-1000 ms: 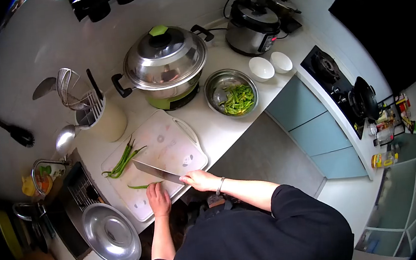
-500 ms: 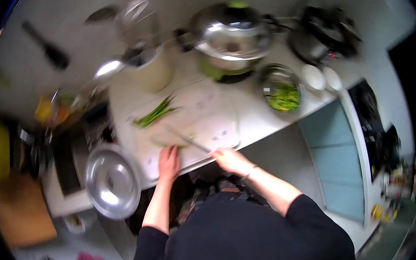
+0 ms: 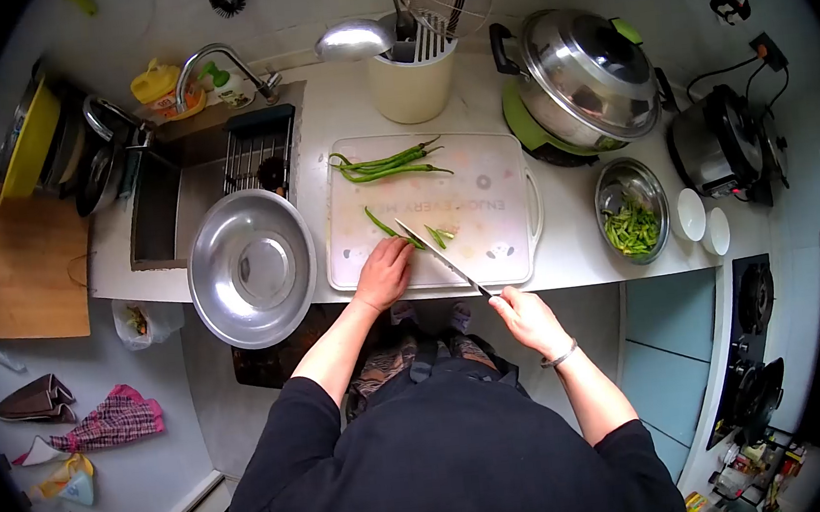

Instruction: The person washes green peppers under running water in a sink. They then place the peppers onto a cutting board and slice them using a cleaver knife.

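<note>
A long green chili pepper [image 3: 380,222] lies on the white cutting board [image 3: 354,187], its near end under the fingers of my left hand [image 3: 384,274], which are closed over it. In my right hand [image 3: 530,321] is the handle of a kitchen knife [image 3: 445,261]. The blade slants up and left across the board, its tip close to the held pepper. Just right of the blade lie a few cut green pieces [image 3: 440,234]. Several whole green chili peppers [image 3: 391,162] rest in a bunch at the back of the board.
Left of the board, a metal basin [image 3: 205,276] overhangs the counter edge beside the sink [image 3: 152,217]. A glass bowl [image 3: 656,195] of cut green pieces stands at right, near two small white bowls [image 3: 688,215]. Behind are a utensil holder [image 3: 404,89] and a lidded steamer pot [image 3: 564,113].
The head view has turned, so the counter sits further right and looks sharper. Cut pieces now show plainly beside the blade. Both hands keep their holds on the pepper and the knife.
</note>
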{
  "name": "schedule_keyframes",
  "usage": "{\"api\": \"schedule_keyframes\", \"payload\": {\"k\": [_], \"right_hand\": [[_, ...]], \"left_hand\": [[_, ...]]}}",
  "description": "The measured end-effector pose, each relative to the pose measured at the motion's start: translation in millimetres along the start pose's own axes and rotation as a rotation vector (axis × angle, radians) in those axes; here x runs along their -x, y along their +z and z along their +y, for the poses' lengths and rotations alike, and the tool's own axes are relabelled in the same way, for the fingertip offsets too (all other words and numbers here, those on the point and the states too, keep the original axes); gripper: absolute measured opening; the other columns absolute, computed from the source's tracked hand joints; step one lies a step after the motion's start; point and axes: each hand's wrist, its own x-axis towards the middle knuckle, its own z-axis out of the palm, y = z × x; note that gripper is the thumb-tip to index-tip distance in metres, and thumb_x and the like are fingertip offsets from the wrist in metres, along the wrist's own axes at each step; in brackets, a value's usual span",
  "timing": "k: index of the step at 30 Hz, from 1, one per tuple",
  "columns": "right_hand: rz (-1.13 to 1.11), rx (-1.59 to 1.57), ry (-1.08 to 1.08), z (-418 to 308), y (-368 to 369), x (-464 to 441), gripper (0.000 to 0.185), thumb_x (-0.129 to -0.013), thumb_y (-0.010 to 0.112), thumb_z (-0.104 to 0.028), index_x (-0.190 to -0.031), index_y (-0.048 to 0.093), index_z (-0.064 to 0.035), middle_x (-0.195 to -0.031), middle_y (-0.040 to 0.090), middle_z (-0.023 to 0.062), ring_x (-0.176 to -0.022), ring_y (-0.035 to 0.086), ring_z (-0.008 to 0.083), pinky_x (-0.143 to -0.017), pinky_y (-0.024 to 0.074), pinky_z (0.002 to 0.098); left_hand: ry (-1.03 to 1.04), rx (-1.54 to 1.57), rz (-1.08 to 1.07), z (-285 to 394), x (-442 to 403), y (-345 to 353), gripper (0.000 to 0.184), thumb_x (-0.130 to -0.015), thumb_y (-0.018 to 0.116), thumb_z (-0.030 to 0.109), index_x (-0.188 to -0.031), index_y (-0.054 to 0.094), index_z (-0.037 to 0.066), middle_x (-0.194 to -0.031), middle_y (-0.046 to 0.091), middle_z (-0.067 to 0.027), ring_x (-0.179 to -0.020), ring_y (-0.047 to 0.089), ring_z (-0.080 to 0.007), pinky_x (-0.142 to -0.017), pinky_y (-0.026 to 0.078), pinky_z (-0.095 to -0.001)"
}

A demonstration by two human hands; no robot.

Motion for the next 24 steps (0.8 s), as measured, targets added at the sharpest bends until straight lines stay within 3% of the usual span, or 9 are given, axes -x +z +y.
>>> {"api": "schedule_keyframes", "payload": {"k": [11, 16, 17, 19, 20, 22, 23, 24], "right_hand": [[-0.053, 0.087, -0.025, 1, 2, -13, 0.045, -0.092, 0.048, -0.042, -0.086, 0.058, 0.002, -0.08, 0.062, 0.0236, -0.081, 0.06, 0.0405, -0.071, 0.047, 0.0454], [-0.027, -0.036, -0.025, 5, 25, -38, 0.05, -0.094, 0.043, -0.043, -0.083, 0.058, 0.0035, -0.078, 0.06, 0.0274, -0.082, 0.058, 0.0439, -0.071, 0.0448, 0.0465], [0.056, 0.005, -0.083, 8, 33, -43, 0.048, -0.095, 0.043, -0.041, -0.082, 0.057, 0.003, -0.071, 0.06, 0.0235, -0.071, 0.06, 0.0385, -0.065, 0.0454, 0.0434], [-0.021, -0.32, 0.07, 7, 38, -52, 0.045, -0.096, 0.044, -0.039, -0.08, 0.056, 0.0018, -0.062, 0.058, 0.0162, -0.057, 0.059, 0.0279, -0.057, 0.0452, 0.038], [-0.022, -0.318, 0.061, 11, 40, -54, 0.045, -0.096, 0.044, -0.039, -0.08, 0.056, 0.0018, -0.062, 0.058, 0.0162, -0.057, 0.059, 0.0279, -0.057, 0.0452, 0.038], [0.031, -0.394, 0.037, 19, 42, -51, 0.039, -0.097, 0.043, -0.036, -0.076, 0.051, -0.0046, -0.055, 0.048, 0.0002, -0.046, 0.044, 0.0091, -0.043, 0.0375, 0.0273], [0.028, -0.395, 0.039, 24, 41, -49, 0.039, -0.097, 0.043, -0.036, -0.076, 0.051, -0.0046, -0.055, 0.048, 0.0002, -0.046, 0.044, 0.0091, -0.043, 0.0375, 0.0273], [0.022, -0.367, 0.033, 24, 35, -45, 0.041, -0.097, 0.045, -0.037, -0.077, 0.053, -0.0015, -0.055, 0.051, 0.0055, -0.048, 0.049, 0.0142, -0.048, 0.0404, 0.0307]], "left_hand": [[0.011, -0.031, -0.016, -7, 5, 7, 0.038, -0.071, 0.061, 0.01, -0.107, 0.057, -0.002, -0.113, 0.054, -0.0169, -0.108, 0.05, -0.0341, -0.094, 0.043, -0.0403], [-0.005, -0.017, -0.025, -2, 2, 4, 0.041, -0.07, 0.06, 0.008, -0.11, 0.056, -0.002, -0.112, 0.053, -0.0167, -0.106, 0.051, -0.035, -0.094, 0.044, -0.0409], [-0.009, -0.021, -0.019, -1, 1, 5, 0.041, -0.07, 0.06, 0.008, -0.11, 0.056, -0.002, -0.112, 0.053, -0.0167, -0.106, 0.051, -0.035, -0.094, 0.044, -0.0409], [-0.001, -0.018, -0.038, 3, 1, 2, 0.038, -0.072, 0.06, 0.01, -0.109, 0.057, 0.0, -0.111, 0.054, -0.0151, -0.106, 0.051, -0.0326, -0.094, 0.042, -0.0408], [0.009, 0.004, -0.036, 7, 1, 3, 0.038, -0.072, 0.06, 0.01, -0.109, 0.057, 0.0, -0.111, 0.054, -0.015, -0.105, 0.051, -0.0327, -0.094, 0.042, -0.0411], [0.027, 0.027, -0.015, 22, -4, -1, 0.037, -0.072, 0.06, 0.009, -0.108, 0.057, 0.0, -0.109, 0.054, -0.0152, -0.102, 0.052, -0.0334, -0.091, 0.043, -0.0418], [0.024, 0.028, -0.017, 21, -2, -1, 0.037, -0.072, 0.06, 0.009, -0.108, 0.057, 0.0, -0.109, 0.054, -0.0152, -0.102, 0.052, -0.0334, -0.091, 0.043, -0.0418], [0.004, 0.06, 0.014, 20, -1, 0, 0.037, -0.071, 0.061, 0.008, -0.107, 0.057, 0.0, -0.108, 0.055, -0.0151, -0.101, 0.052, -0.0336, -0.089, 0.044, -0.0418]]}}
